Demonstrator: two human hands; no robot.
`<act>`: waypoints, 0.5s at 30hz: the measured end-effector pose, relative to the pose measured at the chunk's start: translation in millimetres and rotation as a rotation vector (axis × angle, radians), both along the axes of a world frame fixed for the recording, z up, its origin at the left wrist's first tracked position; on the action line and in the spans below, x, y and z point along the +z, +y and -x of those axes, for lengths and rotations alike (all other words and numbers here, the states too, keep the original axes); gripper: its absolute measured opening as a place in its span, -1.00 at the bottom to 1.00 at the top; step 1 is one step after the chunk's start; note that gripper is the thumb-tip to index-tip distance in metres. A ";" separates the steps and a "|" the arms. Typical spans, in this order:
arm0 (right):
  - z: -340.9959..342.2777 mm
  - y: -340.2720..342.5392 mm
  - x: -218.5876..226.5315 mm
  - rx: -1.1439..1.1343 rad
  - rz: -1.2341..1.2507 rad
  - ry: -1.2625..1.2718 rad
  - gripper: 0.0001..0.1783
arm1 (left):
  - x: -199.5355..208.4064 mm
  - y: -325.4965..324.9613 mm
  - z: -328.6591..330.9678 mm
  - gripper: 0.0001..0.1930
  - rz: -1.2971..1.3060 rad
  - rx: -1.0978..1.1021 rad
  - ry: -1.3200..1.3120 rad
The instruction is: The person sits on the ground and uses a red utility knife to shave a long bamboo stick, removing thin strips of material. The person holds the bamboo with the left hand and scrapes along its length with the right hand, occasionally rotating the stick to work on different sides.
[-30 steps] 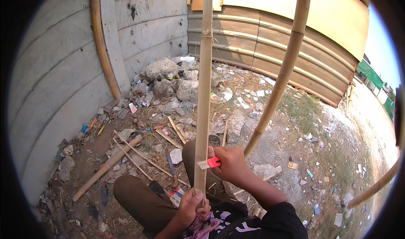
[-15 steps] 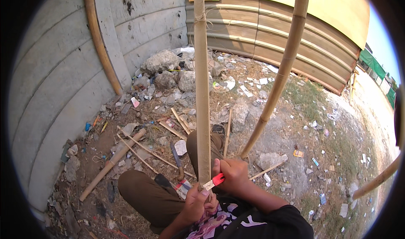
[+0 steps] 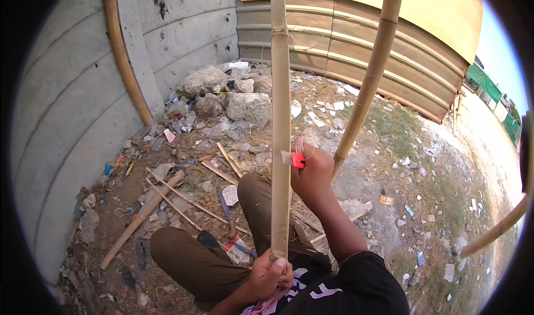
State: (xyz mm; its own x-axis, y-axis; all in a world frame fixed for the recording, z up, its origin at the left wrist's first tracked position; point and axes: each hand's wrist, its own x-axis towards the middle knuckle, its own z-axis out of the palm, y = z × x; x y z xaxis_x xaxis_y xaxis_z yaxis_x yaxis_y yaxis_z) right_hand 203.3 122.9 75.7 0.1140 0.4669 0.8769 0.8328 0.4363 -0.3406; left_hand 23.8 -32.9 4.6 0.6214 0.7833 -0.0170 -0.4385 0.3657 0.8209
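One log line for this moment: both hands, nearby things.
left hand: gripping bamboo strip, lower end | right hand: holding red utility knife, blade at strip's right edge | beyond: slanted bamboo pole

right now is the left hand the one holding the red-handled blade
No, the right hand holds the red-handled blade, while the left hand grips the lower end of the long bamboo piece.

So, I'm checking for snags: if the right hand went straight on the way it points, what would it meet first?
Probably the pole in the left hand; the blade in the right hand overlaps it, but depth is unclear.
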 end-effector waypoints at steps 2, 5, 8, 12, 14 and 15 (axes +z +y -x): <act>-19.3 26.7 22.9 -0.105 -0.002 0.046 -0.69 | -0.5 -1.3 -3.1 -0.84 0.035 -0.069 0.013; -43.2 56.5 63.3 -0.137 -0.080 0.002 -0.67 | -3.9 1.4 -3.0 -0.81 0.005 -0.113 0.040; -65.5 75.9 100.2 -0.174 -0.114 -0.077 -0.66 | -7.4 3.5 -4.1 -0.80 -0.015 -0.123 0.031; -65.1 77.5 128.0 -0.195 0.018 -0.102 -0.67 | -1.9 3.7 -1.0 -0.80 0.016 -0.102 0.026; -61.9 75.7 137.7 -0.202 0.016 -0.077 -0.67 | -0.2 3.8 0.0 -0.81 0.027 -0.077 0.063; -61.5 74.8 143.4 -0.207 0.013 -0.065 -0.67 | -0.7 4.5 0.2 -0.81 0.017 -0.086 0.064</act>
State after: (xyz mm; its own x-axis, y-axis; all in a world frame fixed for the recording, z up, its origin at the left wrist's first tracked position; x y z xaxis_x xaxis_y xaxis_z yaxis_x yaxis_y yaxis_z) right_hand 264.7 197.7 219.2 0.1522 0.4510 0.8794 0.9247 0.2491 -0.2878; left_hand 23.6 -28.4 3.9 0.6835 0.7264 -0.0717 -0.3519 0.4140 0.8395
